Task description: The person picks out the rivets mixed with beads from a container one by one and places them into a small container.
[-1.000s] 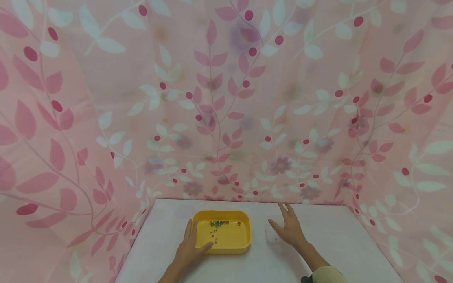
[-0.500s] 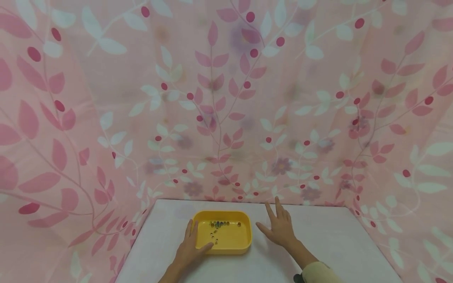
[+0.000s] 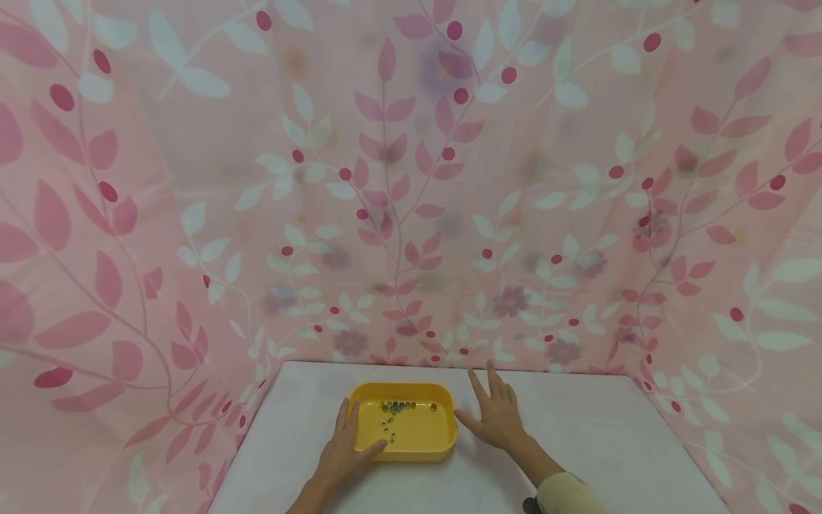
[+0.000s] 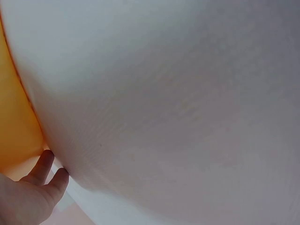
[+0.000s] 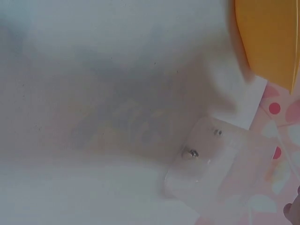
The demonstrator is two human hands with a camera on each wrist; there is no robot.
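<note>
A yellow tray (image 3: 420,450) lies on the table, with several small glass marbles (image 3: 394,407) gathered mostly toward its far side. My left hand (image 3: 340,446) grips the tray's left front corner, fingers along the outer left wall and thumb over the front rim. Just right of the tray is my right hand (image 3: 497,417), its fingers and thumb spread wide and the thumb tip close to the right rim. In the right wrist view it holds a clear plastic container (image 5: 220,164) with a few marbles (image 5: 193,153) inside. From the head, the hand hides this container.
White cloth covers the table (image 3: 597,435). Pink leaf-patterned curtain (image 3: 411,214) hangs behind it and along both sides. The tray's yellow wall (image 5: 267,42) shows near the container in the right wrist view.
My right hand has moved left toward the tray. The clear container, visible below its thumb earlier, no longer shows from the head. The left hand and the tray stay put.
</note>
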